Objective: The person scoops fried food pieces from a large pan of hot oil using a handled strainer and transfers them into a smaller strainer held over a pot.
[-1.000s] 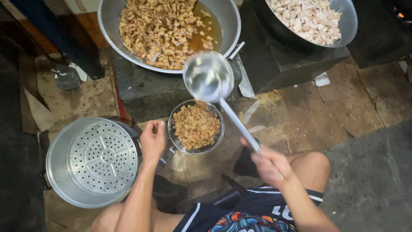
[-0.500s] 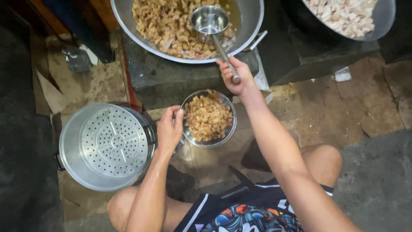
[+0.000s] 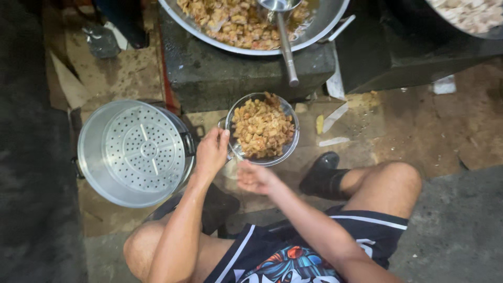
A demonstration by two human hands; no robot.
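Steamer pot (image 3: 137,151) of bright perforated metal sits farthest left on the dirty floor (image 3: 419,126), just beside the person's left knee. Next to its right rim the left hand (image 3: 211,153) pinches the near-left rim of a clear glass bowl (image 3: 264,128), thumb and fingers closed on the glass. The bowl stands on the floor, heaped with browned fried pieces (image 3: 262,127), just in front of a dark stove block (image 3: 246,68). On that block rests a wide metal pan (image 3: 314,34) with more of the same food, and a ladle (image 3: 283,36) lies in it, its handle jutting over the pan's near edge. The right hand (image 3: 255,178) hovers just below the bowl, palm up, fingers loosely curled, grip released and holding nothing. At top right a second pan (image 3: 466,15) shows paler pieces.
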